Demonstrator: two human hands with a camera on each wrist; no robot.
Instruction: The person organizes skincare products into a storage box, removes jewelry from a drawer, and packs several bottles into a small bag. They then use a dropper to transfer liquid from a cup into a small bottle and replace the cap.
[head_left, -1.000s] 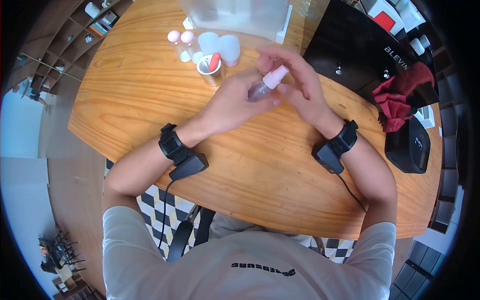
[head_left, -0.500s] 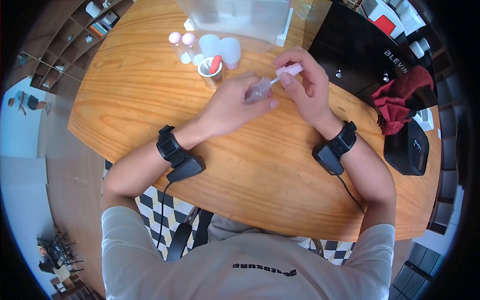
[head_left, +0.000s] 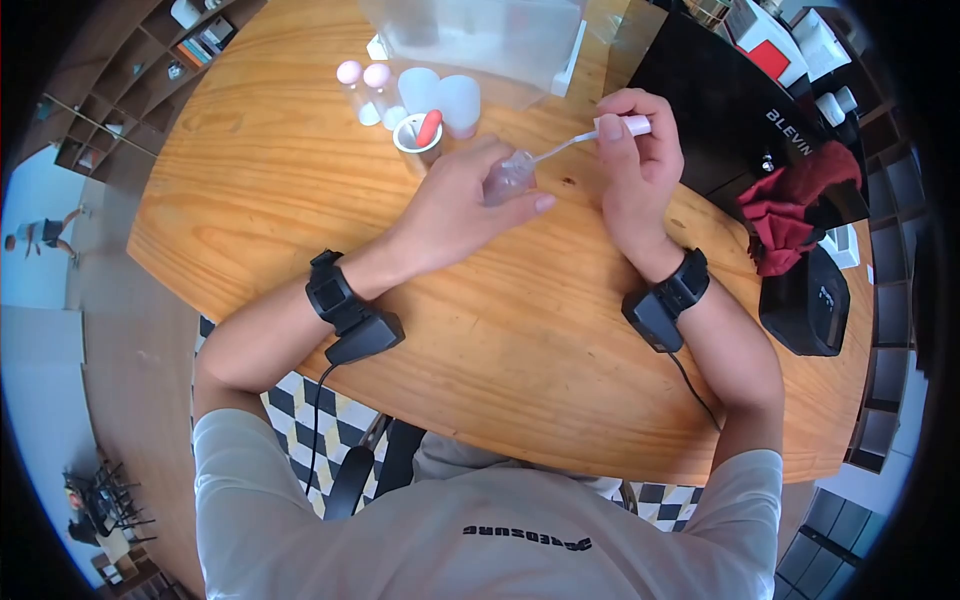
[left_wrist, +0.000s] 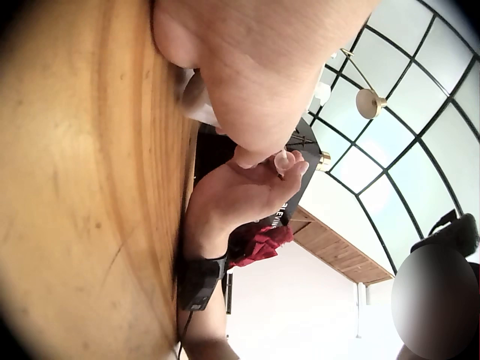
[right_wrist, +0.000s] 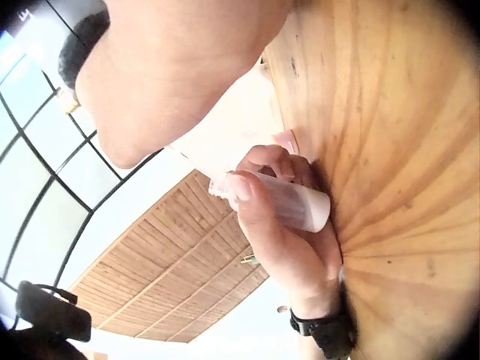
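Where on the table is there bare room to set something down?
The wide patch between the forearms, down to the near edge; also left of the metal cup, toward the left edge of the table. Crowded: the far side, around pink-topped bottles and clear bin, and the right, around red cloth and black case.

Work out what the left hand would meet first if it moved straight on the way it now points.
Probably the thin tube of the spray top, just beyond the bottle that the left hand grips, then perhaps the right hand; the depth between them is unclear.
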